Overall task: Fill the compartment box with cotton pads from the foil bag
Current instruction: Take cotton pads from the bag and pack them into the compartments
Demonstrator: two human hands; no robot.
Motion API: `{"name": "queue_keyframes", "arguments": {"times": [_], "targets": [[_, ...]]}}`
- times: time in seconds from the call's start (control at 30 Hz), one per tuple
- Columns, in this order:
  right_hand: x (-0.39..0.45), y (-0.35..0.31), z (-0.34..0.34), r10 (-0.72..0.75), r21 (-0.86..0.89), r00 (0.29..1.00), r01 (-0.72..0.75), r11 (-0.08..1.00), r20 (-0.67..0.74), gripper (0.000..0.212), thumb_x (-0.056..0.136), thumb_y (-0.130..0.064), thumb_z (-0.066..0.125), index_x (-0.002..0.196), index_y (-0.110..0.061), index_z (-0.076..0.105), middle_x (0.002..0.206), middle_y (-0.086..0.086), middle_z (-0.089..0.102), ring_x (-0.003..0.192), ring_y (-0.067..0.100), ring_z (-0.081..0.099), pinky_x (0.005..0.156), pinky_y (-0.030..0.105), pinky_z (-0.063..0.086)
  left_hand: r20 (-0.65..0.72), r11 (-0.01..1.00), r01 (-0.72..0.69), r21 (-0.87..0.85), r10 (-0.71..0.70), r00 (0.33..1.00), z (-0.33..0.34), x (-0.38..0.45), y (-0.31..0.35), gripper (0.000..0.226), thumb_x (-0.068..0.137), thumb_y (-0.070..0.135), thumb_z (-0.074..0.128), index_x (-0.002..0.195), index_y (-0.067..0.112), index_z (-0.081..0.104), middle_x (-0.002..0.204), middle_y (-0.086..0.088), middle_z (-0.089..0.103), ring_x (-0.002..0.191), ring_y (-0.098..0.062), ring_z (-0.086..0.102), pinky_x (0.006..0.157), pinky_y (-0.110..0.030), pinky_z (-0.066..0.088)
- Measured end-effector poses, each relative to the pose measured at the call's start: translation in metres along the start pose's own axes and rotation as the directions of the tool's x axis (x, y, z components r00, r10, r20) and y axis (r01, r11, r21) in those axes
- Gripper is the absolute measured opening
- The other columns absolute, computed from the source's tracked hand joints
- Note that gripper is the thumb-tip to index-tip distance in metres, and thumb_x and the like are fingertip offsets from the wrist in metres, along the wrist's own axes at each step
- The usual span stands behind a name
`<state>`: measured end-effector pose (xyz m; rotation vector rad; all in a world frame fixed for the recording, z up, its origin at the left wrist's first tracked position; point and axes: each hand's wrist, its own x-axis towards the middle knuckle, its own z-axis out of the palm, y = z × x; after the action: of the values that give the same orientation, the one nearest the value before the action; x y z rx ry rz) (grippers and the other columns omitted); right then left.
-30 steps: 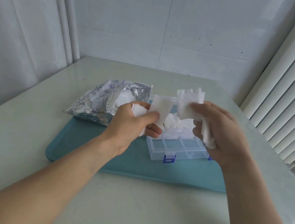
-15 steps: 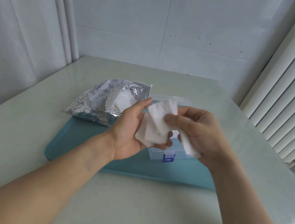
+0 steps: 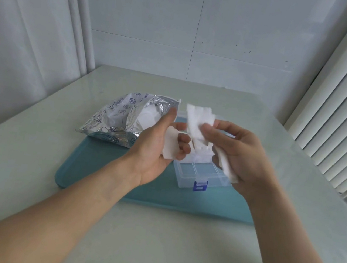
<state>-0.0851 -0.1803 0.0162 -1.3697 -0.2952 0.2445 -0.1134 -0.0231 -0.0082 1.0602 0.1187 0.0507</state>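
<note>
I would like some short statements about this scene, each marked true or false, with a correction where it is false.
1. Both hands hold cotton pads. True: the left hand and the right hand each grip some.
2. The foil bag stands upright. False: it lies on its side.
3. The compartment box is open. True.
4. The box has a red latch. False: the latch is blue.
5. The box sits on the teal tray. True.
</note>
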Motion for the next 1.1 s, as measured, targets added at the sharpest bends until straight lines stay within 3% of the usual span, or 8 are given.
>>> {"name": "queue_keyframes", "arguments": {"times": [0.1,0.23,0.37,0.53,0.73,0.87,1.03,1.1], "targets": [[0.0,0.006,0.006,0.027,-0.182,1.0,-0.027,0.983,-0.003,0.026,0.078,-0.02,0.083,0.093,-0.003,0.071,0.069,0.007,0.07,0.051,0.014,0.056,0.049,0.018,0.038,0.076,0.999,-0.042,0.012,0.041,0.996,0.003,-0.002,0.001,0.068,0.085,0.064,0.048,0.119,0.007,0.062,0.121,-0.033,0.061,0.071,-0.019,0.054,0.058,-0.027,0.04],[0.0,0.014,0.011,-0.135,-0.517,0.987,0.073,0.853,-0.084,0.021,0.075,-0.027,0.087,0.072,-0.015,0.07,0.062,-0.002,0.072,0.046,0.006,0.053,0.044,0.015,0.038,0.143,0.998,0.016,0.069,-0.026,0.989,0.002,-0.004,-0.004,0.066,0.078,0.07,0.05,0.102,0.01,0.06,0.087,-0.008,0.06,0.072,-0.018,0.056,0.063,-0.03,0.042],[0.001,0.021,0.014,-0.253,-0.658,0.967,0.185,0.73,-0.008,0.009,0.079,-0.028,0.083,0.074,-0.022,0.079,0.061,-0.006,0.071,0.051,-0.002,0.055,0.049,0.01,0.038,-0.012,0.983,-0.031,0.182,0.034,0.999,0.006,-0.003,-0.008,0.033,0.096,0.039,0.056,0.103,0.007,0.061,0.076,-0.007,0.063,0.062,-0.021,0.056,0.059,-0.031,0.045],[0.011,0.015,0.007,-0.306,-0.515,0.931,0.165,0.841,-0.201,0.02,0.093,-0.03,0.066,0.079,-0.016,0.069,0.065,-0.016,0.066,0.056,-0.005,0.057,0.053,0.01,0.041,-0.01,0.987,-0.074,0.144,0.077,0.997,0.002,-0.005,-0.001,0.021,0.103,0.01,0.044,0.12,0.01,0.057,0.077,-0.014,0.063,0.058,-0.03,0.064,0.05,-0.029,0.051],[0.006,0.018,0.015,-0.381,-0.396,0.89,0.264,0.88,-0.252,0.01,0.099,-0.03,0.058,0.098,-0.02,0.057,0.077,0.005,0.063,0.059,0.011,0.059,0.054,0.025,0.044,0.347,0.934,0.137,0.329,-0.254,0.903,0.009,-0.02,-0.001,0.047,0.1,0.047,0.039,0.105,0.007,0.062,0.086,-0.02,0.065,0.072,-0.035,0.063,0.058,-0.033,0.053],[0.001,0.021,0.019,-0.433,-0.365,0.86,0.325,0.873,-0.27,0.015,0.097,-0.03,0.064,0.098,-0.017,0.058,0.065,0.006,0.061,0.052,0.012,0.055,0.049,0.024,0.042,0.486,0.945,0.066,0.32,-0.223,0.845,0.01,-0.02,-0.005,0.049,0.099,0.048,0.044,0.107,0.003,0.063,0.09,-0.018,0.066,0.08,-0.031,0.062,0.06,-0.03,0.054],[0.008,0.021,0.013,-0.393,-0.444,0.894,0.269,0.855,-0.214,0.028,0.102,-0.034,0.054,0.084,-0.017,0.067,0.07,-0.008,0.065,0.059,0.002,0.055,0.057,0.019,0.043,0.386,0.941,-0.017,0.338,-0.122,0.914,0.007,-0.018,-0.008,0.026,0.097,0.027,0.058,0.1,0.001,0.06,0.082,-0.015,0.062,0.064,-0.023,0.061,0.049,-0.025,0.044],[0.01,0.015,0.004,-0.334,-0.464,0.933,0.239,0.853,-0.134,0.027,0.1,-0.031,0.058,0.081,-0.017,0.072,0.072,0.0,0.07,0.059,0.005,0.053,0.059,0.024,0.043,0.321,0.943,-0.038,0.33,-0.074,0.944,0.006,-0.016,-0.006,0.016,0.094,0.02,0.058,0.095,0.004,0.059,0.076,-0.015,0.057,0.057,-0.022,0.057,0.045,-0.025,0.04]]}}
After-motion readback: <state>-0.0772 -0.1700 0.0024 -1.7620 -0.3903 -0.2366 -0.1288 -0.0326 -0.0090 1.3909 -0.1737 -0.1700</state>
